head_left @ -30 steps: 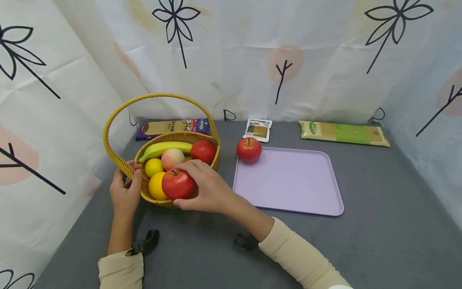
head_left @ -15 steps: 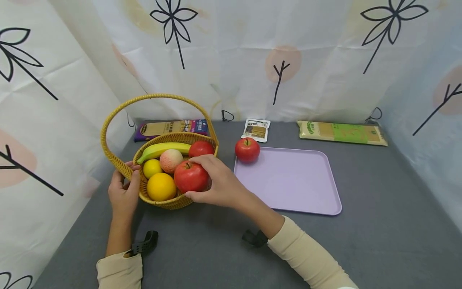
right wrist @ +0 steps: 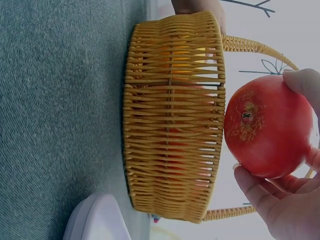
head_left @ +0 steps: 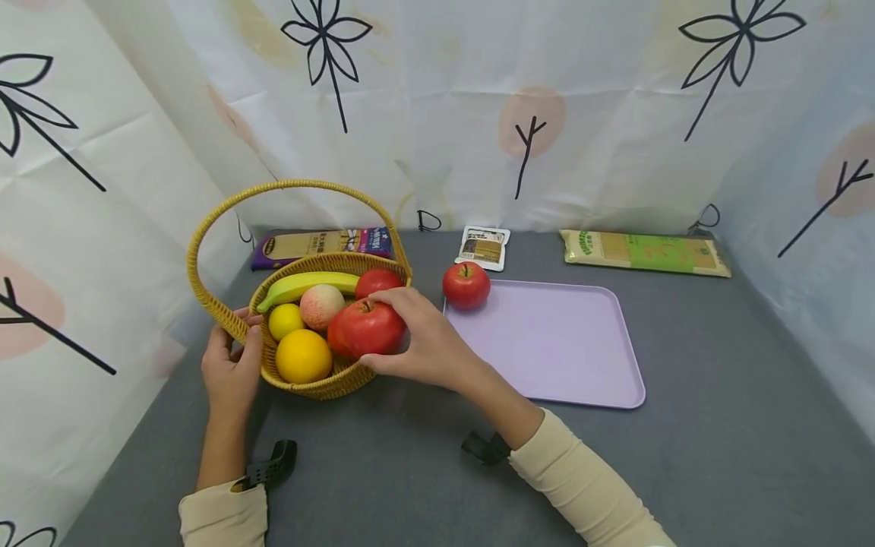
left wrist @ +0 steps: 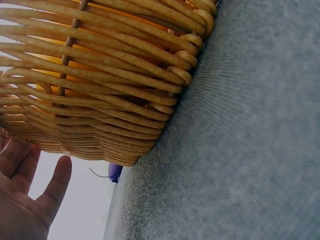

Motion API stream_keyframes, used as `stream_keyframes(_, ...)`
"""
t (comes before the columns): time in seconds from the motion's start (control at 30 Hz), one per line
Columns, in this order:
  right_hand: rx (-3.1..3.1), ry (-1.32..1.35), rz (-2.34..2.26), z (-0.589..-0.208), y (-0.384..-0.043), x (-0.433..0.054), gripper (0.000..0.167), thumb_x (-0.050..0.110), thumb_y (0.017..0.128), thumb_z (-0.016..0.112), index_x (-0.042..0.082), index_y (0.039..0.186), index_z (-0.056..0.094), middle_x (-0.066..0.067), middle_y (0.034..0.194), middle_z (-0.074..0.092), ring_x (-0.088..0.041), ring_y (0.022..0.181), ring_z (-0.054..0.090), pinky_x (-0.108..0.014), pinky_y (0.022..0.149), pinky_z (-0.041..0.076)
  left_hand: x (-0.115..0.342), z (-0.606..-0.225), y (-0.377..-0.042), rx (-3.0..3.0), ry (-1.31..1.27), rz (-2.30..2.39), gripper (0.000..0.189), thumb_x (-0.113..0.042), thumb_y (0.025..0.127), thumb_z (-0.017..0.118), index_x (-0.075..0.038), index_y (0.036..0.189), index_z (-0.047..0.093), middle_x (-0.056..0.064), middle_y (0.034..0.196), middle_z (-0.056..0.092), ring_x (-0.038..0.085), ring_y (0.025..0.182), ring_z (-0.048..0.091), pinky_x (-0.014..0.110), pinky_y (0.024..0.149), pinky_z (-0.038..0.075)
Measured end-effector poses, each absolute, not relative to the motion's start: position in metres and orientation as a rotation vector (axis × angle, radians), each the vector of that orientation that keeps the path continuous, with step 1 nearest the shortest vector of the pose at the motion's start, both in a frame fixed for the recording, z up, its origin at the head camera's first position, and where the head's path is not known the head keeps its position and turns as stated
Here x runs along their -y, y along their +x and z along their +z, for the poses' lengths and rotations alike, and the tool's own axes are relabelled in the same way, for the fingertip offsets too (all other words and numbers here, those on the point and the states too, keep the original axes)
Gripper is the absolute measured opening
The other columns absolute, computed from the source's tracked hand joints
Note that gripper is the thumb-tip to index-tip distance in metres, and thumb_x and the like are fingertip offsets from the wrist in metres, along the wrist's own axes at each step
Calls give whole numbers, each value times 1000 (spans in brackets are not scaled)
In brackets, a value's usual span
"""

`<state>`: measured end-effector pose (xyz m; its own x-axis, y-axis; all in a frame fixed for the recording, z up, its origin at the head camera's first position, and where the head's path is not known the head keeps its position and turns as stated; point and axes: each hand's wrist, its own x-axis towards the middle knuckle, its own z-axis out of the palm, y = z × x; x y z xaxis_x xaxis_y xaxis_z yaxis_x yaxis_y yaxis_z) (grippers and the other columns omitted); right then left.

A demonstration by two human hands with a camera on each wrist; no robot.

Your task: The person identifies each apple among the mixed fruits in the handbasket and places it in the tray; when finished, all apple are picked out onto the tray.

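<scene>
My right hand (head_left: pixel 403 342) grips a red apple (head_left: pixel 366 328) just above the right rim of a woven yellow basket (head_left: pixel 311 386). The right wrist view shows the same apple (right wrist: pixel 267 127) held clear of the basket wall (right wrist: pixel 172 150), with fingers (right wrist: pixel 300 82) and thumb around it. Left in the basket are a banana (head_left: pixel 307 283), a peach (head_left: pixel 321 305), a lemon (head_left: pixel 285 320), an orange (head_left: pixel 304 355) and another red apple (head_left: pixel 376 281). My left hand (head_left: pixel 235 357) holds the basket's left side at the foot of the handle (head_left: pixel 212 308); its fingers (left wrist: pixel 55 187) lie straight beside the weave (left wrist: pixel 100 85).
A lilac tray (head_left: pixel 547 346) lies right of the basket, with a red apple (head_left: pixel 466 285) at its far left corner. Along the back curtain lie a purple packet (head_left: pixel 317 243), a small white packet (head_left: pixel 485 247) and a green-and-tan packet (head_left: pixel 642 252). Grey cloth covers the table.
My right hand has lifted the red apple from the basket's front left and carried it right, towards the tray side, uncovering the orange. My left hand stays on the basket.
</scene>
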<state>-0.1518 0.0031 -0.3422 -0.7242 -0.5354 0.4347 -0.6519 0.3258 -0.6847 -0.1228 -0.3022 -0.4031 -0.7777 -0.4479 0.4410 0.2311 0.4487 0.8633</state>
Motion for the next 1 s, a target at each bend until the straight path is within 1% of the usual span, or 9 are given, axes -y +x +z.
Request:
stream_keyframes(0.2, 2478, 1066, 1376, -339, -152, -7, 67, 34, 78, 85, 19, 136, 54, 4, 131, 54, -9, 116, 48, -32, 90, 52, 301, -402, -124, 2075, 189, -1356, 36, -14, 101, 60, 1, 133, 58, 11, 119, 66, 8, 110, 57, 15, 87, 47)
stream_keyframes(0.43, 2481, 1063, 1374, -340, -154, -8, 68, 35, 78, 84, 19, 137, 54, 3, 131, 54, -10, 115, 49, -33, 91, 52, 301, -402, -122, 2065, 179, -1369, 35, -11, 100, 59, 3, 133, 57, 12, 118, 67, 9, 110, 57, 15, 87, 47)
stream_keyframes(0.73, 2493, 1049, 1385, -342, -154, -8, 68, 35, 79, 84, 20, 138, 54, 3, 133, 53, -10, 116, 49, -33, 91, 52, 302, -403, -120, 2078, 203, -1366, 36, -16, 101, 60, -2, 134, 58, 10, 119, 67, 7, 112, 56, 15, 87, 46)
stream_keyframes(1.0, 2496, 1038, 1402, -341, -153, -8, 68, 34, 79, 84, 20, 138, 54, 3, 133, 53, -10, 116, 49, -33, 92, 52, 302, -403, -121, 2082, 206, -1369, 36, -16, 101, 60, -2, 133, 58, 11, 120, 66, 8, 111, 56, 15, 86, 46)
